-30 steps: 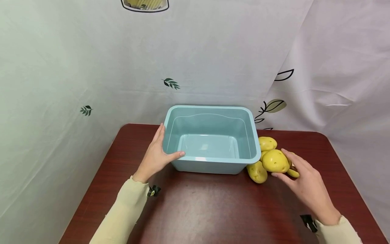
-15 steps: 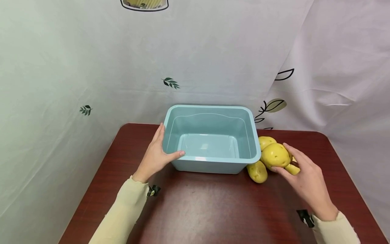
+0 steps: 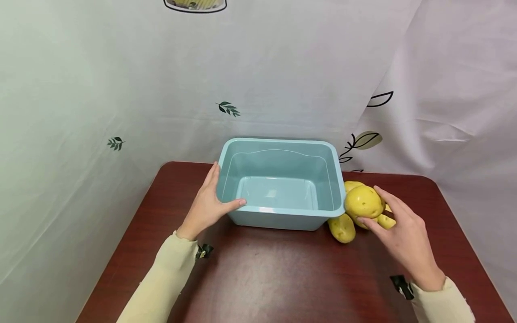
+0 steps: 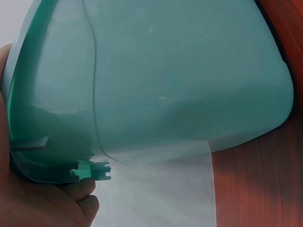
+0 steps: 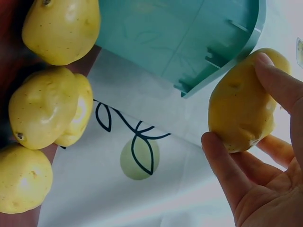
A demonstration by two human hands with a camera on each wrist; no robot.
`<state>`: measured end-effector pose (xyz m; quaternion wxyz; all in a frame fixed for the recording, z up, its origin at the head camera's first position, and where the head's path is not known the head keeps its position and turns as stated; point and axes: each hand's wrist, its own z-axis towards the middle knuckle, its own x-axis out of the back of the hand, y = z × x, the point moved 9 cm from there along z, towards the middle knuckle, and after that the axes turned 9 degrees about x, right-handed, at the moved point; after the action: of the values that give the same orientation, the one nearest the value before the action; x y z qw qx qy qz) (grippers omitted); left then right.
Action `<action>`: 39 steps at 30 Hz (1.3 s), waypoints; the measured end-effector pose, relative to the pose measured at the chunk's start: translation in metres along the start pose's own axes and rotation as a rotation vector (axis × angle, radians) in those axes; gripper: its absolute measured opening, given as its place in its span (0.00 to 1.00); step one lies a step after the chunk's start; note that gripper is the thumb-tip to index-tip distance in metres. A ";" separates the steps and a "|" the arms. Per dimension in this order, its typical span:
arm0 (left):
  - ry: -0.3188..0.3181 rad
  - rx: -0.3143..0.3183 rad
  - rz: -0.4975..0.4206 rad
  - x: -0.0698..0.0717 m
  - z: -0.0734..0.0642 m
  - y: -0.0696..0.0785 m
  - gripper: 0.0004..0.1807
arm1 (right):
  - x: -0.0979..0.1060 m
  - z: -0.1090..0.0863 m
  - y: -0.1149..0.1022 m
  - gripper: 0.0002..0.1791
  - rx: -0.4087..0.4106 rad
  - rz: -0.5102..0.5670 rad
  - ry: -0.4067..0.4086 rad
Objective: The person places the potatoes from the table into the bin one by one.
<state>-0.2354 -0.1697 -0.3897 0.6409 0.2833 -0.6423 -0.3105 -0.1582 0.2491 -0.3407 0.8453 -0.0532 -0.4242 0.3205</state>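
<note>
A light blue plastic tub [image 3: 278,220] stands on the table with nothing in it. My left hand [image 3: 208,206] holds its left side, thumb over the front rim and fingers along the outer left edge. In the left wrist view, curled fingers [image 4: 80,189] show at the rim. A yellow potato [image 3: 363,202] is pinched between the thumb and fingers of my right hand [image 3: 404,237], just right of the tub and raised above other potatoes. The right wrist view shows this held potato [image 5: 246,101] near the tub's rim [image 5: 222,71].
Several more potatoes lie on the table right of the tub, one potato [image 3: 342,229] by its front right corner. The dark red wooden table [image 3: 274,273] meets a pale patterned cloth [image 3: 291,72] behind.
My right hand has lifted the potato and moved it slightly left, towards the tub's right rim. The left hand and the tub stay where they were.
</note>
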 end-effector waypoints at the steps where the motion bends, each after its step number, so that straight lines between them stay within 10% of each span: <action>1: 0.001 0.001 0.000 0.000 0.000 0.000 0.66 | 0.000 0.001 -0.001 0.51 0.001 0.002 -0.001; 39: 0.010 -0.005 0.020 0.000 0.001 0.000 0.66 | -0.012 0.036 -0.017 0.47 0.034 0.096 0.020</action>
<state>-0.2359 -0.1694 -0.3893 0.6478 0.2767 -0.6411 -0.3046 -0.1825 0.2222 -0.3197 0.8340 -0.0622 -0.4070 0.3674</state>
